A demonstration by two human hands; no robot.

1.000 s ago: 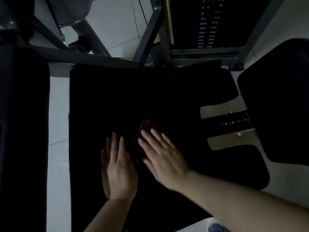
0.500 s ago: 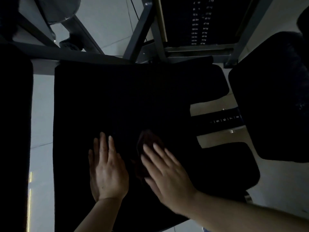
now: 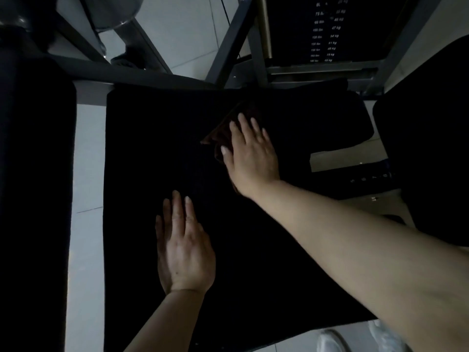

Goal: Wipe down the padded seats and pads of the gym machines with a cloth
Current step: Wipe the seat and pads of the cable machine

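A wide black padded seat [image 3: 152, 148] fills the middle of the view. My right hand [image 3: 250, 153] lies flat with straight fingers on a dark reddish-brown cloth [image 3: 223, 130], pressing it onto the far part of the seat; most of the cloth is hidden under the palm. Nearer to me, my left hand [image 3: 182, 247] rests flat on the seat with its fingers straight and holds nothing.
A black pad [image 3: 33, 174] stands along the left and another black pad [image 3: 429, 148] at the right. Behind the seat are grey frame bars [image 3: 228, 44] and a weight stack [image 3: 327, 31] with printed numbers. Pale floor tiles [image 3: 86, 158] show between the pads.
My right hand has slid the cloth away from me toward the far edge of the seat. My left hand stays flat on the near part of the seat.
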